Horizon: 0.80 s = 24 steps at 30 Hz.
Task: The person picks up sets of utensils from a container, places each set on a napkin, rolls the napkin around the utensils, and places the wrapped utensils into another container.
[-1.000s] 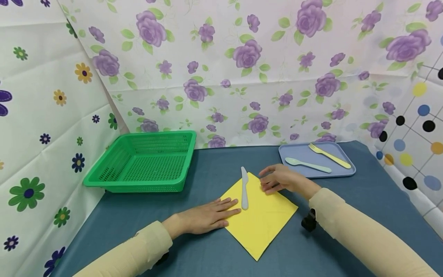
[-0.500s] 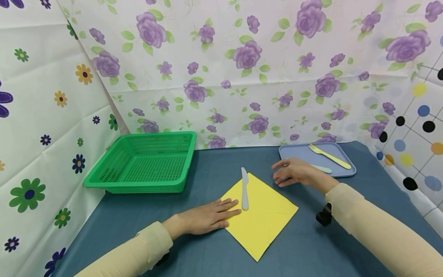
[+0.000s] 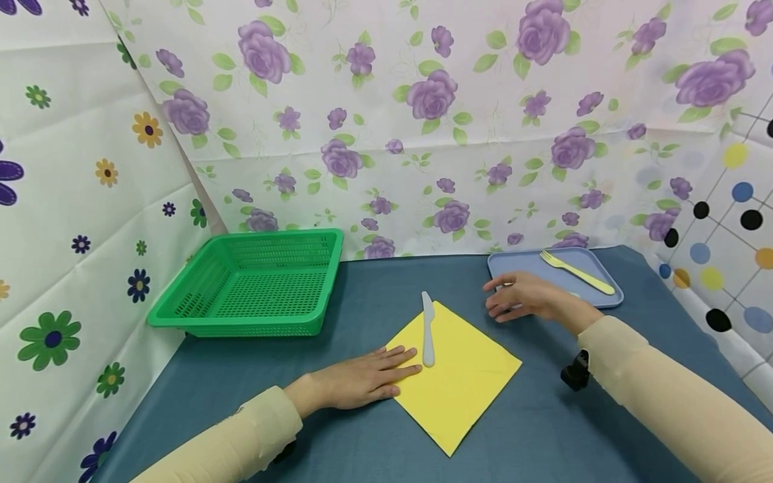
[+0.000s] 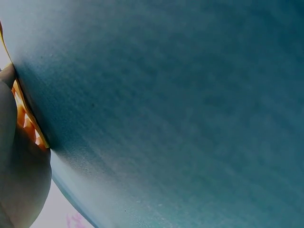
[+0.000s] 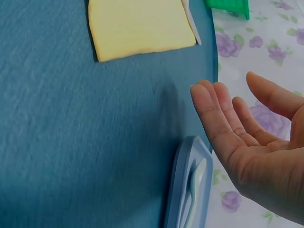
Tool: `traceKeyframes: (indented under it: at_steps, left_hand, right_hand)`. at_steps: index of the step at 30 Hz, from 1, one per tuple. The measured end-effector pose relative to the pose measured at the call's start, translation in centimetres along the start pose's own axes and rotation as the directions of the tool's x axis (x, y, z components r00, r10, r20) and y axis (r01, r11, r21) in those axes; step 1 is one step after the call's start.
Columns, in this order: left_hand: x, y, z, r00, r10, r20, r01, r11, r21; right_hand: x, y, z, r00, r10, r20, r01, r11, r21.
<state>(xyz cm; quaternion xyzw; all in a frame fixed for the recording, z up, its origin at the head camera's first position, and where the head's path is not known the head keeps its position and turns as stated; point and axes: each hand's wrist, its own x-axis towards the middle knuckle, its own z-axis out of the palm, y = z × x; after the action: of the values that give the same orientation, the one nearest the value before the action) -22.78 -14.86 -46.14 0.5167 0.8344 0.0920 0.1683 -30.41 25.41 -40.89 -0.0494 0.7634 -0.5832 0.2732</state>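
Observation:
A folded yellow napkin (image 3: 461,376) lies cornerwise on the blue tablecloth. Across its upper left part rests a grey knife (image 3: 428,332), its blade tip past the napkin's edge. My left hand (image 3: 361,379) lies flat with spread fingers on the napkin's left corner, close to the knife handle. Just in front of the blue tray (image 3: 516,263), my right hand (image 3: 522,296) hovers with loosely bent fingers and holds nothing. On that tray are a yellow fork (image 3: 578,272) and a pale green spoon (image 5: 194,190); in the head view the right hand mostly hides the spoon.
A green plastic basket (image 3: 241,325) stands at the back left of the table. Behind the table hangs a floral curtain (image 3: 386,134), with patterned sheets at both sides.
My right hand has moved off the napkin's upper right edge, rightward and back to the tray, covering the spoon from the head view. The left hand has stayed on the napkin.

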Motion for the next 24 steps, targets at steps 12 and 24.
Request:
traceKeyframes:
  at_steps: [12,24]
  left_hand:
    - [0.0,0.2,-0.3,1.0,-0.011,0.014,0.01,1.0,0.006]
    - [0.1,0.0,-0.2,1.0,-0.015,0.018,0.015,1.0,0.005]
  right_hand:
    - [-0.4,0.1,-1.6,1.0,0.006,-0.029,-0.007,1.0,-0.013]
    - [-1.4,0.0,-4.6,1.0,0.019,-0.007,-0.019,0.999,-0.035]
